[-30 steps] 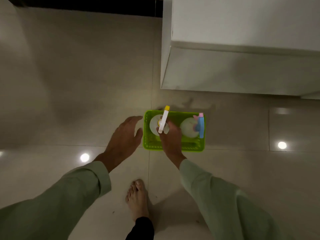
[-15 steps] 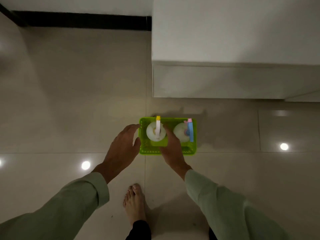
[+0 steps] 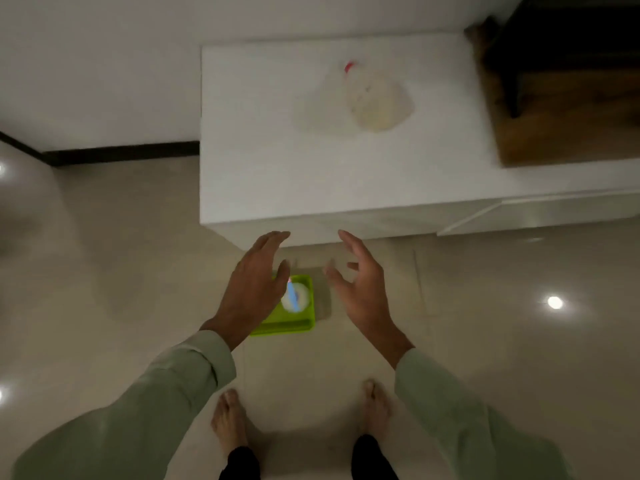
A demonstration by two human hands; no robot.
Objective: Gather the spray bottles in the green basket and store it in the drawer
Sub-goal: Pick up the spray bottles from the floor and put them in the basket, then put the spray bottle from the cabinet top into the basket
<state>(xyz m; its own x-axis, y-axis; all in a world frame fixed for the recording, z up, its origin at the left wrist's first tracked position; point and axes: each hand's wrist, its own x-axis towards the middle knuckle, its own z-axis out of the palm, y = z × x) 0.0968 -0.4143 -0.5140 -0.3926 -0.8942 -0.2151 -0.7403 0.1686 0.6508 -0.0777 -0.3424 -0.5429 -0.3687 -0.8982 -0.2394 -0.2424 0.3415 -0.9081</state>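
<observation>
The green basket (image 3: 294, 325) stands on the tiled floor in front of the white cabinet (image 3: 311, 174). Inside it I see one white spray bottle with a blue and pink head (image 3: 295, 296). The basket's left part is hidden behind my left hand (image 3: 254, 289), so the yellow-tipped bottle is out of sight. That hand hovers above the basket, fingers spread, holding nothing. To the right of the basket, also above the floor, my right hand (image 3: 360, 289) is open with curled fingers and empty. The cabinet's drawer front (image 3: 381, 226) faces me, shut.
A clear plastic bag with a red tie (image 3: 370, 95) lies on the cabinet top. A dark wooden piece of furniture (image 3: 568, 91) stands at the back right. A second white unit (image 3: 554, 213) adjoins on the right. My bare feet (image 3: 230, 420) stand just behind the basket.
My right hand has let go of the yellow-tipped bottle and both hands have lifted away from the basket. The view has risen and tilted up, showing the cabinet top.
</observation>
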